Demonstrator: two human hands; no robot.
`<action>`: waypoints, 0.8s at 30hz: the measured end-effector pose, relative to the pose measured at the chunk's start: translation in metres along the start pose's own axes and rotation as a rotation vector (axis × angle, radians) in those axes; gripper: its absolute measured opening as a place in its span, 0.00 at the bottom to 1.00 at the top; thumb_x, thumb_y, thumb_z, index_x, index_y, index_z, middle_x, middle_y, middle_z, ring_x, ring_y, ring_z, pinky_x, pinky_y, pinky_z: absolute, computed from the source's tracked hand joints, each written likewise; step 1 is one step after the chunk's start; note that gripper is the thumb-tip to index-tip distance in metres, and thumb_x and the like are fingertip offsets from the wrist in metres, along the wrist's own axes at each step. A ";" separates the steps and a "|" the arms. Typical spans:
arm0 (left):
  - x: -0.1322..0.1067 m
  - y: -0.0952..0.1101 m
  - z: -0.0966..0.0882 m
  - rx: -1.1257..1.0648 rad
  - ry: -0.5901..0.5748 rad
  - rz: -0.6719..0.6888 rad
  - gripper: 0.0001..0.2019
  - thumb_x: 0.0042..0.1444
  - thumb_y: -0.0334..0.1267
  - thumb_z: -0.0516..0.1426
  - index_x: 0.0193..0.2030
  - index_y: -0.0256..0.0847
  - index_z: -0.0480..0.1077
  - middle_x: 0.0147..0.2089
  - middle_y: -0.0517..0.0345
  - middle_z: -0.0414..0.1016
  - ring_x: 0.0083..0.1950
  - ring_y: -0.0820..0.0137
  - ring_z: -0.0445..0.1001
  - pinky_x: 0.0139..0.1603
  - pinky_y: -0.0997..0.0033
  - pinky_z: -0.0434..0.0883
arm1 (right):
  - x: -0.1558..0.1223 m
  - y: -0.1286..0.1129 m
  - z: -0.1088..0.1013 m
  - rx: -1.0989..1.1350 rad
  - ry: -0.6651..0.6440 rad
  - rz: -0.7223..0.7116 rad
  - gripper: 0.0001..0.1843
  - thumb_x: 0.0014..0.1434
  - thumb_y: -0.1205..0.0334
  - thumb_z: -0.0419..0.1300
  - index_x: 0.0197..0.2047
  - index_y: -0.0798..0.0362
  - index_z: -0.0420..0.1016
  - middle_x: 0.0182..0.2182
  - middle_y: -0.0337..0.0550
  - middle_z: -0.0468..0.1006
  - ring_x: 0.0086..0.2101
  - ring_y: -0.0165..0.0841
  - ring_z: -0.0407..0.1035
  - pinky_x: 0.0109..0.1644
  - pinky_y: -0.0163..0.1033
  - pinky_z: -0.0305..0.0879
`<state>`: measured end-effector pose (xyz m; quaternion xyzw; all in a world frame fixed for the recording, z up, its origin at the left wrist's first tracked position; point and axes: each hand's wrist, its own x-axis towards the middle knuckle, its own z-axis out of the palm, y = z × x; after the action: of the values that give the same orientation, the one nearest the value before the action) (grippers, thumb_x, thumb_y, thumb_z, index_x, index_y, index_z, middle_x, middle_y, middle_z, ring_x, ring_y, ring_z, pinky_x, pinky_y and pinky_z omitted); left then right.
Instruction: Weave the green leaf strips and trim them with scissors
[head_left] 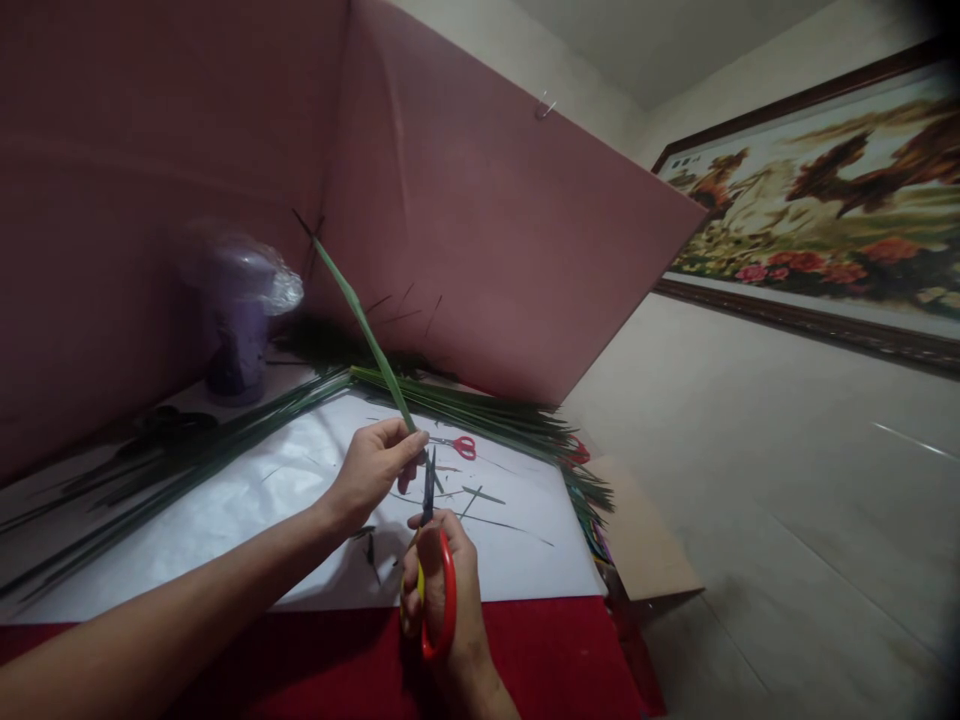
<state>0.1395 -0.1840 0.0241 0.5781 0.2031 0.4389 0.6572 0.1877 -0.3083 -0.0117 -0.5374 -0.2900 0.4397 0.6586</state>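
Item 1, left hand (373,468): I see it pinched closed on the lower end of a long green leaf strip (360,322), thumb and fingertips meeting just above the white sheet (247,500). The strip rises up and away to the left, its tip dark against the pink backboard (465,220).

Item 2, right hand (439,590): wrapped through the red handles of the scissors (433,560), near edge of the scene, over the red cloth (555,650). The blades point away from me, tips just beside the left fingertips, close to the held end of the strip. I cannot tell how far apart the blades stand.

Item 3, surroundings: a bundle of green leaves (480,412) lies along the far edge of the sheet; a second pair of red scissors (462,446) rests just beyond the left hand; thin offcuts (480,495) scatter on the sheet; a purple wrapped object (240,310) stands far left.

Risks, as I judge them:
- Blade tips sit very near the pinching fingers; a close there could nick a fingertip.
- The strip is long and held at one end only; its free length could sway and pull the cut off line.
- Loose slivers under the wrists could slide and unsettle either hand.
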 end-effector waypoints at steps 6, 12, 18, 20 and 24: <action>0.000 0.001 0.000 0.002 -0.001 -0.003 0.13 0.51 0.41 0.58 0.22 0.36 0.63 0.16 0.64 0.63 0.16 0.79 0.61 0.14 0.79 0.58 | 0.000 -0.003 0.004 0.007 0.010 -0.019 0.29 0.46 0.32 0.56 0.32 0.51 0.58 0.13 0.25 0.54 0.11 0.18 0.43 0.13 0.24 0.39; 0.000 0.001 0.001 0.020 0.000 -0.003 0.13 0.51 0.41 0.58 0.22 0.36 0.63 0.16 0.64 0.64 0.16 0.79 0.61 0.14 0.79 0.59 | 0.001 0.000 0.005 0.037 0.063 -0.023 0.29 0.44 0.33 0.58 0.30 0.51 0.57 0.13 0.24 0.50 0.13 0.18 0.40 0.14 0.25 0.37; 0.001 -0.001 0.000 0.007 0.014 -0.008 0.13 0.51 0.41 0.58 0.22 0.36 0.63 0.17 0.64 0.65 0.15 0.79 0.61 0.14 0.79 0.58 | 0.005 0.009 -0.001 -0.021 0.126 -0.075 0.27 0.47 0.37 0.59 0.25 0.52 0.54 0.12 0.24 0.49 0.14 0.20 0.40 0.15 0.27 0.37; 0.001 0.000 0.000 0.006 0.022 -0.009 0.13 0.50 0.41 0.58 0.22 0.36 0.63 0.17 0.63 0.65 0.15 0.79 0.61 0.14 0.79 0.58 | 0.008 0.004 -0.010 -0.081 0.145 -0.082 0.26 0.48 0.38 0.58 0.25 0.51 0.54 0.12 0.24 0.48 0.14 0.20 0.40 0.16 0.28 0.38; 0.001 0.001 -0.001 -0.006 0.015 -0.020 0.13 0.50 0.41 0.58 0.22 0.36 0.64 0.17 0.63 0.65 0.15 0.79 0.61 0.13 0.79 0.58 | 0.024 -0.021 -0.037 -0.667 0.172 -0.115 0.19 0.49 0.43 0.59 0.28 0.52 0.62 0.12 0.29 0.56 0.14 0.25 0.49 0.19 0.31 0.42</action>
<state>0.1387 -0.1828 0.0247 0.5708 0.2125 0.4374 0.6616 0.2352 -0.3046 -0.0029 -0.7407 -0.3911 0.2361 0.4926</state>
